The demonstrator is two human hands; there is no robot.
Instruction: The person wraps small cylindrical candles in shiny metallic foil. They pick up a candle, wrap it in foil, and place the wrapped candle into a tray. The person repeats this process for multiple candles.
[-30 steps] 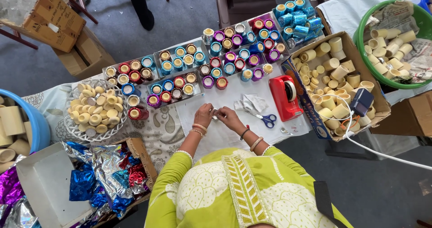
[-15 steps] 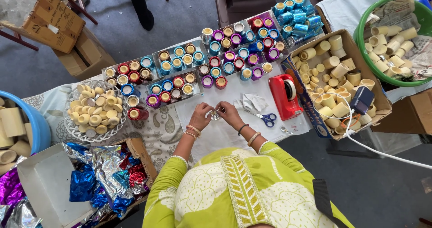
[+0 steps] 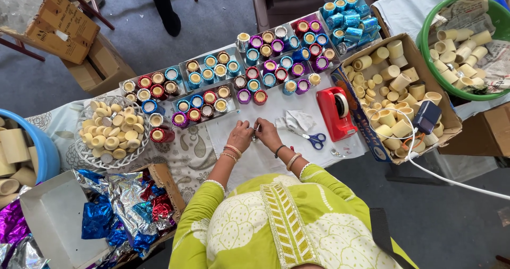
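**A:** What are the two hands doing at the middle of the frame?

**B:** The left hand and the right hand meet over the white sheet on the table, fingers pinched together on a small silvery piece held between them. It is too small to tell whether it is foil or a little cup. Both hands are closed on it, fingertips nearly touching, which suits fine work done close to the body.

**B:** Everything else sits in an arc within arm's reach.

**A:** Such as?

**B:** The blue-handled scissors lie just right of the right hand, and the red tape dispenser stands beside them, so the working hand can take either without stretching. A crumpled white scrap lies just above the scissors.

**A:** And the cups?

**B:** Plain cream cups fill the cardboard box at the right and the white wire basket at the left. The foil-wrapped cups stand upright in rows in trays across the upper middle, kept apart from the bare ones. Loose coloured foil sheets lie heaped at the lower left.
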